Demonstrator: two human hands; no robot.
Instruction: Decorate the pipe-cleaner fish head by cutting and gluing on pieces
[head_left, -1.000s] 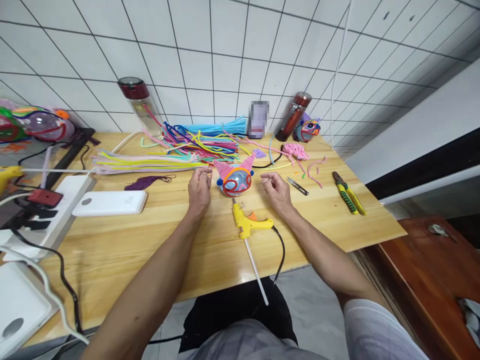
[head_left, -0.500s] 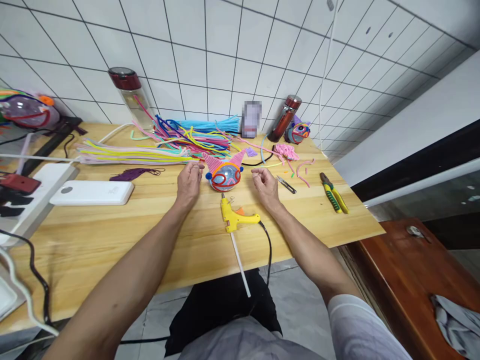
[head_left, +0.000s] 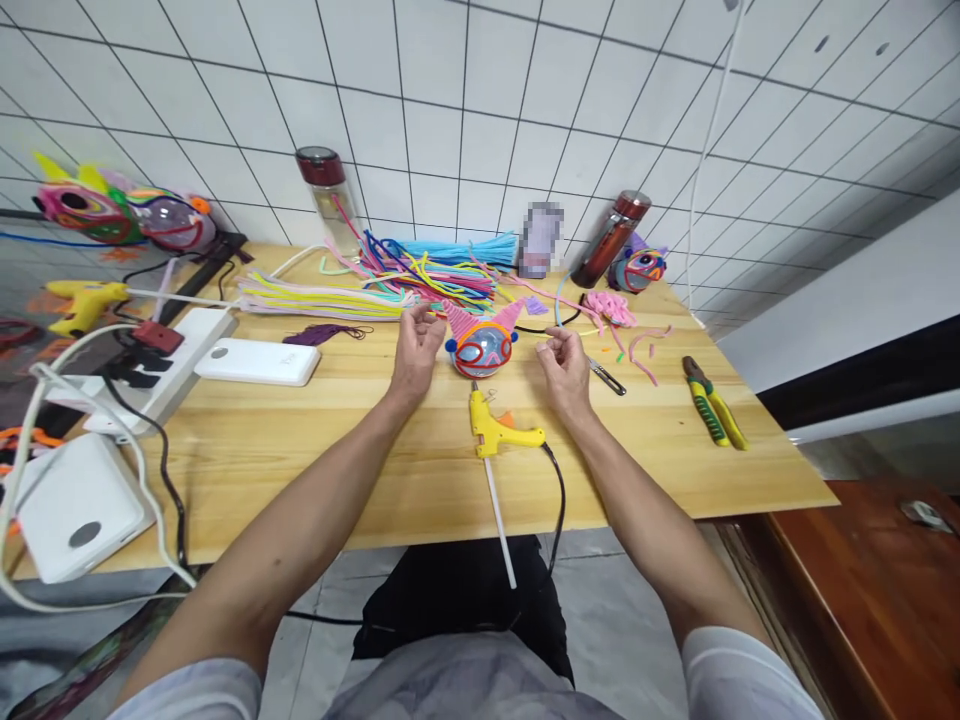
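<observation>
A clear ball ornament (head_left: 484, 350) with pink pipe-cleaner ears, red rings and blue pompoms sits on the table between my hands. My left hand (head_left: 416, 352) rests just left of it, fingers loosely bent and apart, holding nothing. To its right, my right hand (head_left: 566, 372) is also empty, with fingers slightly curled and parted. Neither hand touches the ornament. Directly in front of it lies a yellow hot glue gun (head_left: 491, 430), nozzle toward the ornament, with a white glue stick (head_left: 501, 525) sticking out of its back. Small thread snips (head_left: 607, 378) lie beside my right hand.
Bundled pipe cleaners (head_left: 427, 275) lie along the back, near a glass bottle (head_left: 328, 200) and a red flask (head_left: 611, 240). Green-and-yellow pliers (head_left: 712, 405) are at right. At left are a white power bank (head_left: 259, 362), a power strip (head_left: 176, 375) and cables.
The view has swung left, bringing another glue gun and a second colourful ornament into sight. Both my hands have loosened, their fingers spreading a little. The ornament and the front glue gun stay in place.
</observation>
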